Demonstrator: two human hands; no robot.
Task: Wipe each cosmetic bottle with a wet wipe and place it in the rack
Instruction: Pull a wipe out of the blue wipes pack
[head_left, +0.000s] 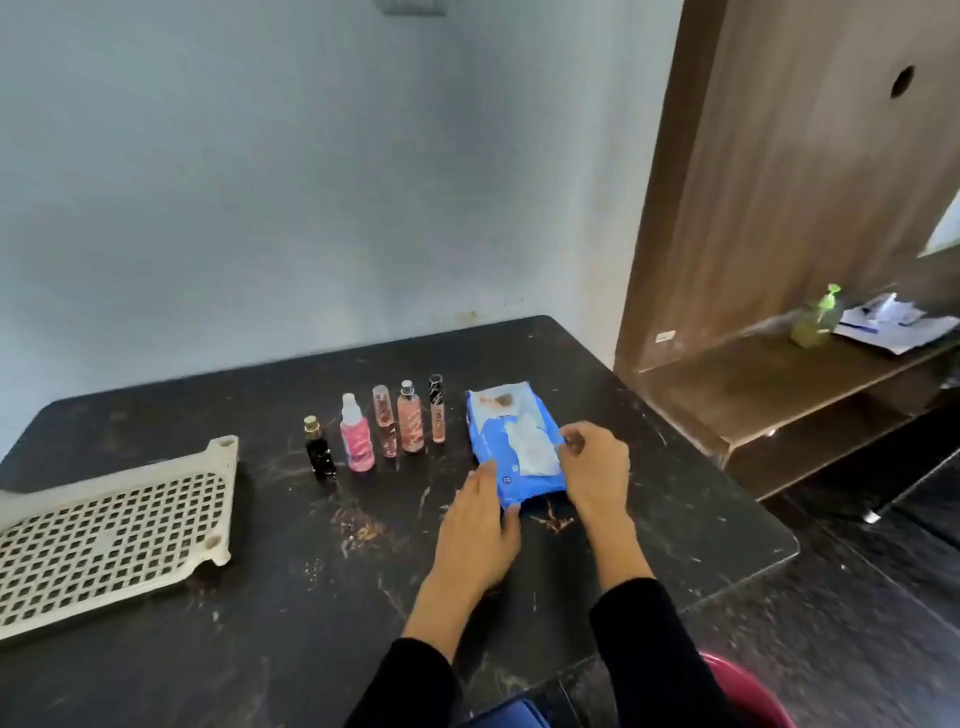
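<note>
Both hands (480, 525) (597, 467) hold wipe pack (511, 441), seemingly open; rack (114, 535) bottleless.

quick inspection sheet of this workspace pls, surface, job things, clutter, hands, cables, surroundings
surface: dark marbled table, scuffed.
job's things: five cosmetic bottles upright in a row; blue wet wipe pack right of them; cream rack at left, no bottles in it.
clutter: nothing seen on the table.
hands: left hand rests flat on the pack's near end; right hand pinches the pack's flap.
cables: nothing seen.
surroundings: pale wall; wooden shelf unit at right with a green pump bottle and papers.
</note>
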